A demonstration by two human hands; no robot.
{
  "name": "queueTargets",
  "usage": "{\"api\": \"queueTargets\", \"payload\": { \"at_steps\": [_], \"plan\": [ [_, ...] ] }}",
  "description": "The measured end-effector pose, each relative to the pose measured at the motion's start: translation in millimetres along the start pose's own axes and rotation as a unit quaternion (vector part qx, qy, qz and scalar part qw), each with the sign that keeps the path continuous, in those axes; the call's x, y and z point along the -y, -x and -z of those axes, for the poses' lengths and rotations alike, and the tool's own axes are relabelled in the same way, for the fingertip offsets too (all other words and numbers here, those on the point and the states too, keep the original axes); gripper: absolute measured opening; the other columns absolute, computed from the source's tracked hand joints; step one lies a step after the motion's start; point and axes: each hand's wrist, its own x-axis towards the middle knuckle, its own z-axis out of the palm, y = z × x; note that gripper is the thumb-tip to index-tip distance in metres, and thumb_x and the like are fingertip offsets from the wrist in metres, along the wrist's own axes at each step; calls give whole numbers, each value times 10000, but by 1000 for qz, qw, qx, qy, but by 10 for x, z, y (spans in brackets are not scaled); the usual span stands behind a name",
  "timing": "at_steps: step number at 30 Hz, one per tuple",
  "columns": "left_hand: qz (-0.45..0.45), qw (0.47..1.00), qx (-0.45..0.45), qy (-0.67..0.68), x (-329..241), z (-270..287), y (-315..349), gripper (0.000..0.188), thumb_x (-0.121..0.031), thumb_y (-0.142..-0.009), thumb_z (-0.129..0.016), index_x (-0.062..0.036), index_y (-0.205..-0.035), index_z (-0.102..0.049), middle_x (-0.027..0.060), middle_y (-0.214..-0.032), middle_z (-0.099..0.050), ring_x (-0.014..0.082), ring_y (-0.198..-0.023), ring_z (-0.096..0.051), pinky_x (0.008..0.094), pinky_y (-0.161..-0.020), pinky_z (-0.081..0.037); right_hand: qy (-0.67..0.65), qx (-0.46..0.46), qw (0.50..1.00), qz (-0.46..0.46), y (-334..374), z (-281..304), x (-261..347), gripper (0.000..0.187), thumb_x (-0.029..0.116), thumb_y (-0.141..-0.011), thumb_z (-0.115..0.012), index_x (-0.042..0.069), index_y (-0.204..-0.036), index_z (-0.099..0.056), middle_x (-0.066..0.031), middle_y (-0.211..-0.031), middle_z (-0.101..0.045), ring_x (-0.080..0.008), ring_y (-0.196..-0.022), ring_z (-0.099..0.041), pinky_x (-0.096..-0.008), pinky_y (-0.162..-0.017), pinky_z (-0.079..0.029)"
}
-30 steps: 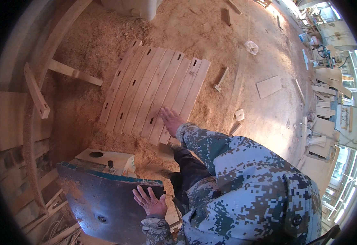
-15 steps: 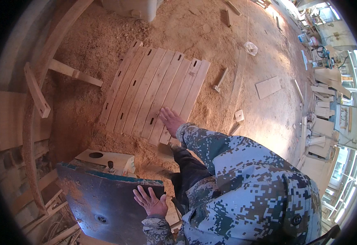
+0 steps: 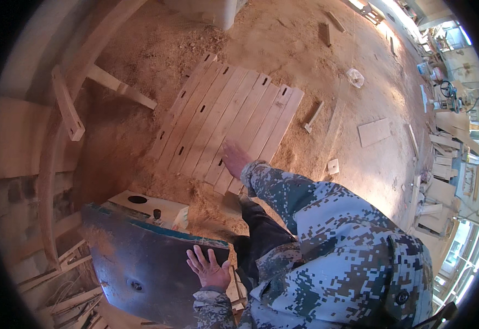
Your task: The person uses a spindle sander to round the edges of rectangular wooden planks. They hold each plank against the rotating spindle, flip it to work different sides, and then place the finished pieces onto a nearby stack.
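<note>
My left hand [image 3: 208, 268] rests with spread fingers on a dark metal machine table [image 3: 157, 266], near its right edge. The table has a round hole with a fitting in it, and sawdust lies on its left part. Farther up, my right hand [image 3: 236, 159] is stretched out, holding nothing, slightly blurred, over the near end of a row of wooden boards [image 3: 212, 118]. Whether it touches them I cannot tell. Lying side by side, the boards show dark slots cut near their ends and middles.
Behind the table stands a wooden box [image 3: 165, 211] with an oval hole and a black knob. A curved wooden frame [image 3: 47, 181] rises at the left. Sawdust covers the floor, with a flat panel [image 3: 374, 132], a wood strip [image 3: 314, 116] and a plastic bag [image 3: 355, 78].
The whole view has shifted, so the boards and table appear farther right. My left hand stays on the table; my right hand stays over the boards' near end.
</note>
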Motion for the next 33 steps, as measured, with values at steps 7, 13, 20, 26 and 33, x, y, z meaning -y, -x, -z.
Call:
{"api": "queueTargets", "payload": {
  "at_steps": [7, 13, 20, 26, 33],
  "plan": [
    [4, 1000, 4, -15, -35, 34, 118, 731, -546, -991, -620, -62, -1502, -421, 301, -1728, -82, 594, -1573, -33, 751, -1234, -61, 61, 11, 991, 115, -354, 218, -138, 484, 310, -914, -673, 109, -1354, -696, -191, -1633, -446, -362, -1525, -367, -519, -1234, -311],
    [17, 1000, 7, -9, -152, 46, 162, 725, -539, -968, -661, -91, -1493, -441, 278, -1722, -119, 575, -1578, -46, 735, -1244, -55, -100, 76, 992, 32, -585, 661, 14, 736, 188, -905, -685, 114, -1594, -440, -183, -1528, -545, -318, -1397, -525, -482, -1106, -447],
    [36, 999, 9, 15, -325, 142, 216, 703, -534, -914, -725, -98, -1434, -542, 247, -1724, -140, 551, -1589, -26, 721, -1251, -43, -145, 105, 983, -49, -949, 1003, 64, 940, 138, -905, -673, 100, -1705, -181, -172, -1147, -752, -341, -1049, -724, -477, -839, -563],
    [59, 998, 29, 25, -431, 200, 272, 699, -539, -917, -711, -107, -1445, -555, 224, -1736, -142, 532, -1600, -7, 707, -1258, -15, -154, 127, 978, -62, -1031, 1018, 29, 997, 165, -893, -685, 86, -1712, -122, -181, -997, -773, -358, -923, -756, -474, -749, -582],
    [43, 999, -2, 30, -422, 155, 105, 703, -534, -896, -735, -108, -1433, -579, 224, -1735, -156, 531, -1601, -23, 705, -1259, -22, -116, 98, 986, -62, -605, 653, 275, 880, 228, -854, -760, 58, -1622, -366, -245, -1491, -546, -411, -1415, -494, -545, -1064, -474]
  ]
}}
